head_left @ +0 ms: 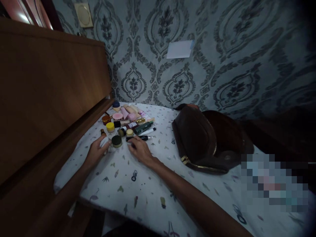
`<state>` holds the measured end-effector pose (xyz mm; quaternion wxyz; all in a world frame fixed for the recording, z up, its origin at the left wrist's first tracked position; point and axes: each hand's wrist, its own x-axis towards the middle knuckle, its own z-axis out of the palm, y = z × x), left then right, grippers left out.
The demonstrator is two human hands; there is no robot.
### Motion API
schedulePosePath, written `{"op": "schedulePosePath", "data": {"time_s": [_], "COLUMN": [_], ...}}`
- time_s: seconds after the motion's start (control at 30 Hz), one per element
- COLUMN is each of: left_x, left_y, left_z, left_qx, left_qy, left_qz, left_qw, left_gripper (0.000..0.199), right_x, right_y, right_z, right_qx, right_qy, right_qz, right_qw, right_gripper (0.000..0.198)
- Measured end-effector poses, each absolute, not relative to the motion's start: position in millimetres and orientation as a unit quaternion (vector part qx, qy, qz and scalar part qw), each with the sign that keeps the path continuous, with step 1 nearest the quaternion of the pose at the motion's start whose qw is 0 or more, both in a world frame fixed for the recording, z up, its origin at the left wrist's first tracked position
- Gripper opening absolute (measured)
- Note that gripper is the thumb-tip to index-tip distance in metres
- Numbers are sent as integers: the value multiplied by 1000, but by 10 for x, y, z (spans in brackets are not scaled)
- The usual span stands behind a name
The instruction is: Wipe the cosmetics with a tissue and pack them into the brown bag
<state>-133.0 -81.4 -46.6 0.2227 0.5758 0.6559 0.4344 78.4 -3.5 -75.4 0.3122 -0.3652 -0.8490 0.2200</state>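
Note:
My left hand point(95, 150) is closed around a crumpled white tissue point(104, 141), beside a brown-capped small bottle point(102, 131). The fingers of my right hand point(141, 149) are bent over the near end of a slim black tube with a clear tip point(144, 138). Between my hands sits a dark-lidded jar point(117, 141). Just beyond stand a small cream-lidded jar point(129, 132), a yellow-lidded jar point(110, 127) and an amber jar point(106, 119). A dark green tube point(143, 127) and a white tube point(148, 131) lie close to my right hand.
A brown leather bag point(195, 138) with its zip undone rests on the patterned white sheet point(148, 197) at right. Pink cosmetics point(118, 116) and a navy-lidded jar point(116, 105) are grouped farther back. A wooden cabinet point(54, 72) borders the left; a pixelated patch covers the far right.

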Motion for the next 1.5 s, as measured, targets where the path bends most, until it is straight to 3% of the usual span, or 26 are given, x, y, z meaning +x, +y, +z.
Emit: {"op": "schedulePosePath", "data": {"time_s": [0.2,0.33,0.53,0.87,1.17,1.5], "left_x": [-1281,-1136,-1067,-1202,-1338,-1725], "left_y": [-508,-122,261,346,232,698], "left_z": [-269,-109,-52,-15,61,305], "left_qx": [672,742,743,761,761,677], "left_qy": [646,643,667,641,602,720], "left_qz": [351,191,37,75,183,152], "left_qw": [90,20,33,65,161,21], "left_gripper": [33,32,40,56,39,30], "right_x": [1151,1302,1324,1330,1318,1313], "right_y": [251,426,441,436,456,466], "right_z": [-848,-990,-1048,-1028,-1045,-1038], "right_qx": [-491,-578,-522,-506,-520,-511], "right_qy": [-756,-707,-754,-749,-741,-755], "right_qz": [129,92,142,162,176,184], "right_qw": [414,397,372,396,387,367], "right_gripper": [29,43,37,39,44,53]}}
